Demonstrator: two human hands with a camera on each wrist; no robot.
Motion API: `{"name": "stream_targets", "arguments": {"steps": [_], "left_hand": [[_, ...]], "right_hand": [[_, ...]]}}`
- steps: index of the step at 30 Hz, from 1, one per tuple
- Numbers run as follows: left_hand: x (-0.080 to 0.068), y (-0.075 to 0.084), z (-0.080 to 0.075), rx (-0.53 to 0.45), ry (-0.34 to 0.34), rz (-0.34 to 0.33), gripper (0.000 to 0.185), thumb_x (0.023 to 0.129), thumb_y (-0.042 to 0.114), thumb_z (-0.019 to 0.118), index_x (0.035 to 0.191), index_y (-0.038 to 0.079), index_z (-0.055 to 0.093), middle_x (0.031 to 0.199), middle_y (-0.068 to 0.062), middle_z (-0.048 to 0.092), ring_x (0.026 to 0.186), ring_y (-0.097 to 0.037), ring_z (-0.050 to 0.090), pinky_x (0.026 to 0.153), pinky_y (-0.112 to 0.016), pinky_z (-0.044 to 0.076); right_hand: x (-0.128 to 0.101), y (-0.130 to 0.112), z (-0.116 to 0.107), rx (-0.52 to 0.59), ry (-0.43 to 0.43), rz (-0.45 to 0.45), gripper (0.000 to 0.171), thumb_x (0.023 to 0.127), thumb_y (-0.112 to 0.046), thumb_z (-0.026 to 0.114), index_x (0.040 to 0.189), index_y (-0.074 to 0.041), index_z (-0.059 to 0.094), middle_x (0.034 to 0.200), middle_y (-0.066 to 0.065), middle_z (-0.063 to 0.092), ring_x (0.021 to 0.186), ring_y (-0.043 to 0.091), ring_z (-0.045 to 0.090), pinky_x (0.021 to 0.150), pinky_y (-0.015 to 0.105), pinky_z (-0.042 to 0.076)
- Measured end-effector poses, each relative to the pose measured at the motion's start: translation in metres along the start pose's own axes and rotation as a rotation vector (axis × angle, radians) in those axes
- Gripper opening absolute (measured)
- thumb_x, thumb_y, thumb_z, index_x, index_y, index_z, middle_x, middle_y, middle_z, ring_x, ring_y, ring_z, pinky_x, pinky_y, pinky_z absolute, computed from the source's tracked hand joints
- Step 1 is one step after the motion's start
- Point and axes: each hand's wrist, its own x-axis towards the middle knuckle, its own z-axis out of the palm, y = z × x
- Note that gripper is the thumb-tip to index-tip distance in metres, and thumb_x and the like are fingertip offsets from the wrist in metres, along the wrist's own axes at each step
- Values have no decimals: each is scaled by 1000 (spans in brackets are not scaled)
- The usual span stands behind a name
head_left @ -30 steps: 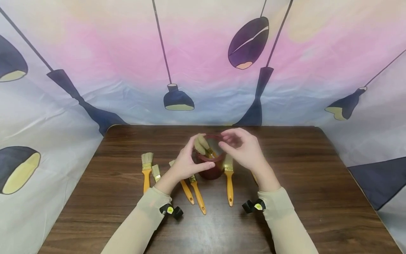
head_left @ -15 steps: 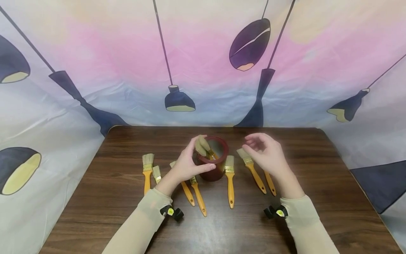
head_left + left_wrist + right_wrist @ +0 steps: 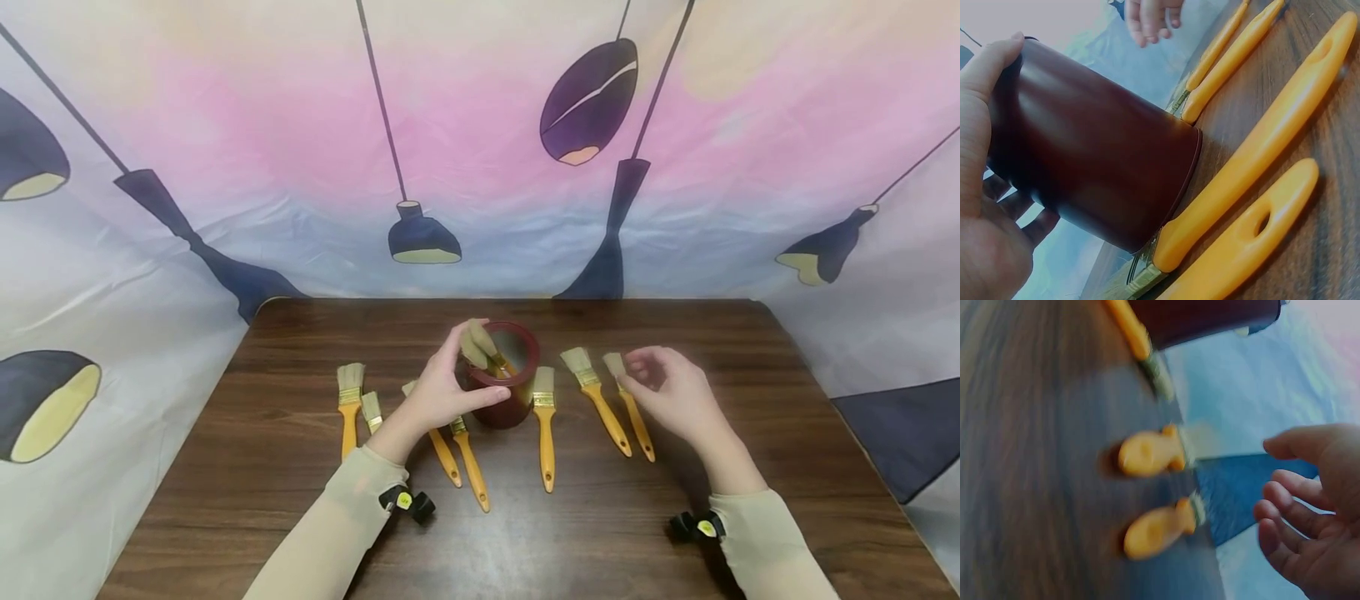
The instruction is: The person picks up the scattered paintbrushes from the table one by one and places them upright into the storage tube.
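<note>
My left hand grips a dark red cylindrical pot, its thumb and fingers spread round the side. The pot fills much of the left wrist view. Paintbrushes stand in it, bristles up, leaning to the left of its mouth. My right hand hovers beside the bristles of the rightmost paintbrush, its fingers loosely bent and holding nothing. In the right wrist view the hand hangs apart from that brush's orange handle. Another paintbrush lies just left of it.
A wide paintbrush lies right of the pot. Several more lie on the left, including one paintbrush at the far left and another partly under my left hand. The wooden table ends at a patterned cloth backdrop.
My right hand has moved from the pot's mouth rightward, past one brush, to beside the rightmost brush, uncovering the two brushes there. The left hand and pot have stayed in place.
</note>
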Motion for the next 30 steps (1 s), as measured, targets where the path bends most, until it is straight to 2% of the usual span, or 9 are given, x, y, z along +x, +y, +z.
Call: {"name": "stream_targets", "arguments": {"steps": [4, 12, 19, 25, 30], "left_hand": [[1, 0, 0, 13, 3, 12, 99, 87, 32, 94, 167, 28, 37, 158, -13, 54, 144, -24, 54, 118, -62, 42], [-1, 0, -1, 10, 1, 2, 102, 85, 34, 95, 167, 32, 36, 157, -7, 54, 140, -23, 58, 115, -57, 47], [1, -2, 1, -1, -4, 3, 100, 86, 33, 94, 167, 30, 36, 158, -16, 53, 140, -23, 58, 116, -58, 45], [0, -2, 0, 3, -6, 8, 103, 86, 33, 94, 169, 17, 34, 158, -8, 53, 140, -24, 58, 115, -58, 47], [0, -2, 1, 5, -10, 8, 102, 87, 38, 94, 168, 23, 35, 157, -8, 54, 139, -23, 59, 115, -58, 48]], "right_hand": [[-2, 12, -2, -33, -24, 13, 38, 96, -28, 86, 121, -2, 75, 108, 13, 76, 96, 29, 71, 85, 50, 55], [-4, 22, 1, -38, -140, 105, 67, 94, -41, 88, 136, 7, 67, 120, 25, 74, 101, 36, 74, 90, 59, 58], [-5, 25, 2, -23, -185, 141, 70, 92, -42, 90, 136, 7, 65, 122, 24, 73, 103, 36, 73, 89, 57, 59], [-5, 31, 7, -17, -231, 157, 69, 89, -42, 92, 133, 5, 68, 120, 19, 74, 101, 32, 73, 88, 54, 60], [-5, 36, 7, -30, -241, 164, 61, 90, -39, 92, 129, 4, 71, 114, 15, 74, 98, 27, 72, 86, 50, 59]]}}
